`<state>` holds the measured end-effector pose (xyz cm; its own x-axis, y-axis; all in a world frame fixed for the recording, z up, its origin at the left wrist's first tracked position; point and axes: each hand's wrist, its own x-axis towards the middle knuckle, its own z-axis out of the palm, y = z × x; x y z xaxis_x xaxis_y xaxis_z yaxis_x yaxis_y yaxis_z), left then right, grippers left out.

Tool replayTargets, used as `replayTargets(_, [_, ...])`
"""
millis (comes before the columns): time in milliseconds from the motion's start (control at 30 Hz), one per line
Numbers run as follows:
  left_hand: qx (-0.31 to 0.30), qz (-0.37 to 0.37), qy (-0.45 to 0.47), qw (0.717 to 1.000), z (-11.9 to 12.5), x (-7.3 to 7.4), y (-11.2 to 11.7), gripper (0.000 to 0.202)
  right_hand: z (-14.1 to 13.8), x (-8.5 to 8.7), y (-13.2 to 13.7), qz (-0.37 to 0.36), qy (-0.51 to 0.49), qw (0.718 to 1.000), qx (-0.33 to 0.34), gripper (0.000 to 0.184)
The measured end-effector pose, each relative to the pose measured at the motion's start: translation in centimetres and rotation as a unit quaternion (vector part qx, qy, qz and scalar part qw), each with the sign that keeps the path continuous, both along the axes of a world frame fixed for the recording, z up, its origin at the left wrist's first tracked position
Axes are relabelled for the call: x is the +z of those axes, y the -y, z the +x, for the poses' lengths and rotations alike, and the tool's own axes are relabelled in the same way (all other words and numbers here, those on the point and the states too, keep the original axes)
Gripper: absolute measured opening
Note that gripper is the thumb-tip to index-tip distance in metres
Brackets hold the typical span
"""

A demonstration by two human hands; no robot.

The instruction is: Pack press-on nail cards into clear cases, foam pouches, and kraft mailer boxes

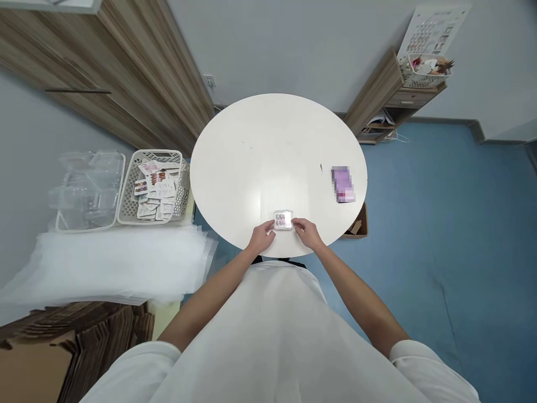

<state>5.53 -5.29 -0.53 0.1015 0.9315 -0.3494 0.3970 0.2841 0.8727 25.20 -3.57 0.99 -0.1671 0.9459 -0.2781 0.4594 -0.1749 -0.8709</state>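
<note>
So I've got this small clear case [287, 220] with a few pinkish pieces [280, 219] inside, sitting on the white table [268, 140] near the edge on my side, and I'm kinda wary of it. My left hand [262, 238] is at its left side and my right hand [309, 233] at its right, fingers half curled with the tips at its edges, but honestly I can't tell from this view if I'm really pinching it or just resting against it. Biggest risk imo is uneven pressure: if one side pushes harder, the case could skid or twist on that smooth-looking top, and with the edge this close it might go right over. Also can't tell if it's latched, so squeezing from both sides might pop it and scatter the pieces. The purple packet [343, 183] is well off to my right, so I doubt I'd knock it unless I swing wide
</note>
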Motion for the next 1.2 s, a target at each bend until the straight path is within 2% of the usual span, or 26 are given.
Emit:
replayTargets(167, [-0.023,0.019,-0.092,0.995,1.6,-0.3,1.5,0.045,1.1,-1.5,1.5,0.041,0.062,0.995,0.063,0.033])
replayTargets(300, [-0.049,0.087,-0.162,0.982,2.1,-0.5,2.2,0.044,1.1,-2.2,2.4,0.086,0.120,0.983,0.110,0.035])
replayTargets(467, [-0.097,0.147,-0.219,0.960,1.5,-0.3,2.3,0.050,0.1,-1.9,2.0,0.183,0.199,0.942,0.202,0.047])
replayTargets(567, [-0.135,0.152,-0.227,0.952,0.9,-0.3,2.2,0.053,-0.6,-1.7,1.0,0.220,0.229,0.912,0.258,0.042])
replayTargets(733, [-0.170,0.139,-0.229,0.949,0.5,-0.3,2.1,0.054,-1.1,-1.5,-0.2,0.243,0.280,0.881,0.295,0.021])
replayTargets(900, [-0.198,0.149,-0.237,0.939,0.1,0.2,1.5,0.059,-1.4,-1.3,-0.7,0.249,0.317,0.854,0.328,0.023])
replayTargets(1000, [-0.220,0.176,-0.246,0.927,-0.6,0.6,1.0,0.058,-1.8,-1.2,-0.6,0.254,0.294,0.854,0.346,0.025])
replayTargets(1133, [-0.264,0.214,-0.250,0.907,-1.6,1.0,0.5,0.042,-2.2,-0.8,0.4,0.245,0.240,0.882,0.323,0.026])
replayTargets(1200, [-0.275,0.224,-0.245,0.902,-2.0,0.9,0.4,0.041,-2.1,-0.5,1.1,0.241,0.221,0.897,0.299,0.031])
